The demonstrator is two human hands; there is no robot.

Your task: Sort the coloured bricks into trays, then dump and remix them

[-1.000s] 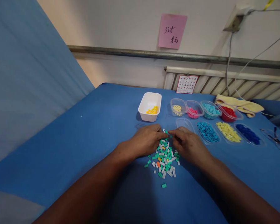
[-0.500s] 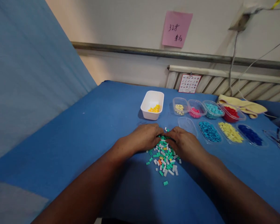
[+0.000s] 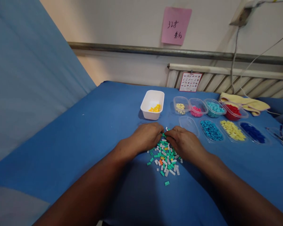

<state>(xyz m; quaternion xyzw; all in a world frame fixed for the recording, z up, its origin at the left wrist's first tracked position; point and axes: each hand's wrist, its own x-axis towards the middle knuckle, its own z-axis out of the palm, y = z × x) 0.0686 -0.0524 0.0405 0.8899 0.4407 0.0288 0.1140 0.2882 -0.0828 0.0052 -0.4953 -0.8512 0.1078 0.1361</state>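
A heap of small green, white and a few orange and yellow bricks [image 3: 166,160] lies on the blue table [image 3: 96,135]. My left hand [image 3: 146,138] rests palm down at the heap's far left edge, fingers curled and pinched on the bricks. My right hand [image 3: 182,142] mirrors it at the far right edge, fingertips curled and meeting the left hand's over the pile. What either pinch holds is hidden. A lone green brick [image 3: 166,183] lies apart at the near side.
A white tub [image 3: 152,103] with yellow bricks stands behind the heap. To its right are several clear trays of sorted bricks: cream [image 3: 180,106], pink [image 3: 197,108], teal [image 3: 214,107], red [image 3: 234,111], blue [image 3: 211,129], yellow [image 3: 232,130], dark blue [image 3: 252,132]. One clear tray [image 3: 189,125] is empty.
Both hands drew slightly closer together over the far edge of the heap, fingers curling in. The head view shifted a little.
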